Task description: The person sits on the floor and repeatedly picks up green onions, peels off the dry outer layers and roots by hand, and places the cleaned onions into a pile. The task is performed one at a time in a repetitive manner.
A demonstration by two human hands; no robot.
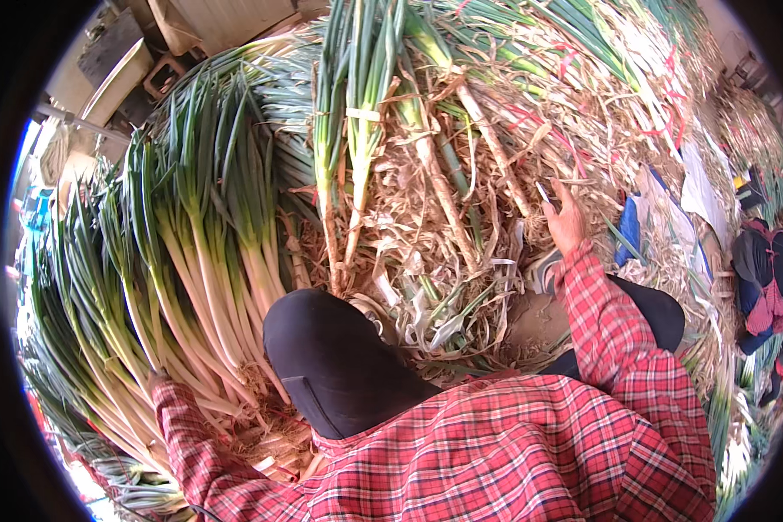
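My left hand (158,377), mostly hidden by its plaid cuff, touches the pale stalks of a row of peeled green onions (199,287) on the left. Its fingers cannot be made out. My right hand (565,220) is above the heap, thumb and forefinger apart. By its thumb is a small white strip or blade (542,192); whether it is held I cannot tell. Just left of that hand lies an unpeeled green onion (496,147) with a dry brown stalk, its root end near my fingers. Two green onions (363,147) with brown lower stalks lie beyond my left knee, a pale yellow band around one.
Dry peelings (417,228) cover the ground between my knees. Unpeeled green onions with red ties (673,98) are piled at the upper right. Blue-and-white sheeting (669,202) lies to the right. At the right edge is another person in dark clothes (773,261). A pale basin (119,81) stands at upper left.
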